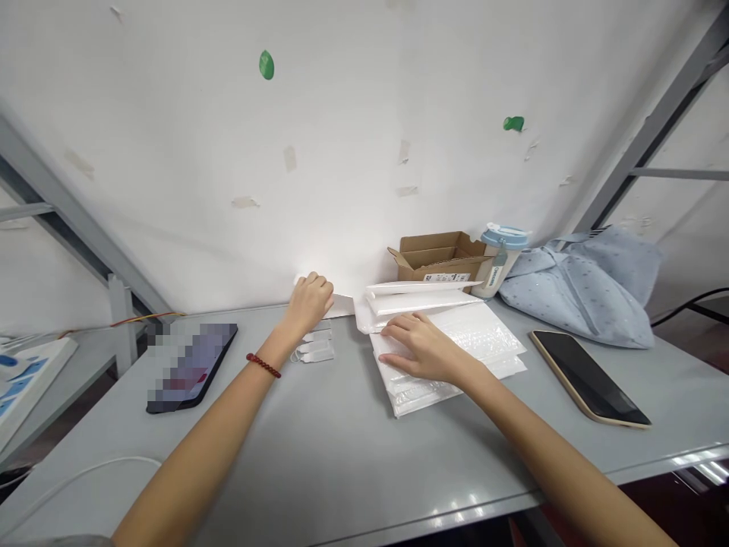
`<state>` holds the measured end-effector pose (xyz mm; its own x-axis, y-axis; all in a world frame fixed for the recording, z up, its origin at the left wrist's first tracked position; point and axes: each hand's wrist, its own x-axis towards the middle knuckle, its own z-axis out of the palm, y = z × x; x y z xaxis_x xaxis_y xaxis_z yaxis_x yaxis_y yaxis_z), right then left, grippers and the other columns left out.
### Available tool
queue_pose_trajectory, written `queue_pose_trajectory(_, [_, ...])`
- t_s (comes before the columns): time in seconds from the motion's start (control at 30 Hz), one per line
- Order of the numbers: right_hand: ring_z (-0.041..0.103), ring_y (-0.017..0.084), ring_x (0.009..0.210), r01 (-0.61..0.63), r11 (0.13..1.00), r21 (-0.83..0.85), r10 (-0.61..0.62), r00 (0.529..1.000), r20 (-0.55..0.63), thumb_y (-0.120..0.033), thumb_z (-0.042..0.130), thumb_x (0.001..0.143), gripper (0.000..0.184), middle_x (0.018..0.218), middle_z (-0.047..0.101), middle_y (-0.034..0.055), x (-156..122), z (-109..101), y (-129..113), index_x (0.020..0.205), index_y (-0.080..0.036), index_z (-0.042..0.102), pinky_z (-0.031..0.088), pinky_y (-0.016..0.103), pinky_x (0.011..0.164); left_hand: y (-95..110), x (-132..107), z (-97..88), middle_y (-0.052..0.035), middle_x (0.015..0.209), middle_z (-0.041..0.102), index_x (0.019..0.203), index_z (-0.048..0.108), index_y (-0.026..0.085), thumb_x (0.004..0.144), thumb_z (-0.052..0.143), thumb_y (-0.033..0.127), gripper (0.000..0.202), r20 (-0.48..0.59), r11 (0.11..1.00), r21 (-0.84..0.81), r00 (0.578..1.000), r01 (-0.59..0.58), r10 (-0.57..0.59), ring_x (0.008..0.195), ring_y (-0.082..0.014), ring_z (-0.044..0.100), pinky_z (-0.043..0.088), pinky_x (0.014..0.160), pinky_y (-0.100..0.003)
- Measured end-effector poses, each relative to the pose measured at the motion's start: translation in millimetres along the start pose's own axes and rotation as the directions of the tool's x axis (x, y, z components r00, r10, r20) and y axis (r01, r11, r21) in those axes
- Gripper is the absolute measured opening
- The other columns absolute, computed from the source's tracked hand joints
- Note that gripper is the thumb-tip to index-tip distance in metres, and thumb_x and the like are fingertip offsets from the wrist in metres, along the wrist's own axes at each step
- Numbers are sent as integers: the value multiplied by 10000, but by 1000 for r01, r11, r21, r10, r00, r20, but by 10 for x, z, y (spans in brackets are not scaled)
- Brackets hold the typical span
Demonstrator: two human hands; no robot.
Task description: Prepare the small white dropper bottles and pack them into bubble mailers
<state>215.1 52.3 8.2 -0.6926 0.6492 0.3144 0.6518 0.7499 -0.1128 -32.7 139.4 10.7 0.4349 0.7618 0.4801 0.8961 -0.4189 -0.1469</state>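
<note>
My left hand (310,300) is closed near the wall. A bit of white shows past its fingers, but what it is I cannot make out. Below that hand lie several small clear-and-white packets (317,353), one with a thin loop. My right hand (420,346) rests with its fingers spread on a stack of white bubble mailers (484,334). At the back of the stack, one white mailer (421,300) is raised and partly folded, and a white flap (342,305) reaches from there toward my left hand.
Behind the mailers stand an open cardboard box (441,254) and a cup with a blue lid (504,254). A light blue cloth bag (581,292) leans at the right, behind a phone (589,376). Another phone (197,365) lies left; a white cable (96,465) crosses the near left table.
</note>
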Motion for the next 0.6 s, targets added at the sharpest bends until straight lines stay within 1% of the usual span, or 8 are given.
queue_pose_trajectory(0.1, [548, 231, 941, -3, 1000, -6, 3, 1000, -2, -403, 504, 880, 288, 1003, 618, 101, 0, 12, 4, 1015, -162, 583, 384, 392, 838, -74, -89, -136, -130, 866, 643, 769, 623, 169, 840, 437, 134, 203, -67, 999, 32, 998, 20, -18, 927, -291, 507, 374, 743, -400])
queue_pose_trajectory(0.17, [548, 230, 939, -2, 1000, -11, 1, 1000, -7, -407, 501, 881, 290, 1005, 618, 100, -1, 24, 7, 1019, -164, 581, 385, 396, 838, -119, -200, -203, -109, 851, 645, 768, 616, 177, 846, 442, 146, 193, -143, 997, 61, 989, 41, -32, 905, -280, 513, 375, 731, -389])
queue_pose_trajectory(0.23, [548, 225, 934, 2, 1000, -15, -3, 1000, -16, -405, 497, 884, 282, 1005, 617, 98, -1, 36, 9, 1015, -170, 580, 388, 394, 833, -154, -349, -243, -85, 812, 644, 753, 607, 185, 848, 450, 153, 187, -214, 994, 86, 976, 60, -40, 860, -260, 525, 378, 695, -366])
queue_pose_trajectory(0.3, [548, 221, 927, -1, 1000, -22, 0, 1000, -20, -394, 501, 884, 266, 999, 617, 95, 2, 47, 9, 1007, -172, 580, 393, 388, 824, -179, -518, -261, -72, 788, 643, 736, 598, 190, 850, 448, 154, 192, -246, 992, 106, 968, 69, -41, 824, -247, 534, 379, 668, -349])
queue_pose_trajectory(0.4, [548, 224, 925, -10, 1000, -28, 10, 1000, -18, -383, 509, 881, 252, 985, 617, 94, 7, 61, 7, 994, -169, 580, 404, 384, 816, -219, -751, -289, -68, 802, 650, 758, 601, 195, 845, 460, 164, 169, -304, 984, 113, 948, 136, -96, 817, -248, 543, 387, 678, -345])
queue_pose_trajectory(0.5, [548, 228, 930, -10, 1000, -27, 9, 999, -34, -369, 507, 883, 235, 972, 615, 96, 6, 75, 4, 987, -170, 578, 420, 386, 813, -280, -901, -354, -64, 790, 657, 759, 605, 201, 833, 475, 183, 151, -365, 966, 77, 908, 248, -205, 815, -254, 544, 399, 697, -351])
queue_pose_trajectory(0.6, [549, 228, 938, -10, 999, -34, 7, 996, -84, -334, 512, 881, 201, 982, 610, 98, 2, 93, -1, 993, -179, 573, 436, 389, 814, -340, -973, -440, -65, 768, 656, 730, 604, 201, 807, 499, 197, 131, -417, 934, -44, 843, 356, -341, 800, -251, 547, 414, 714, -353])
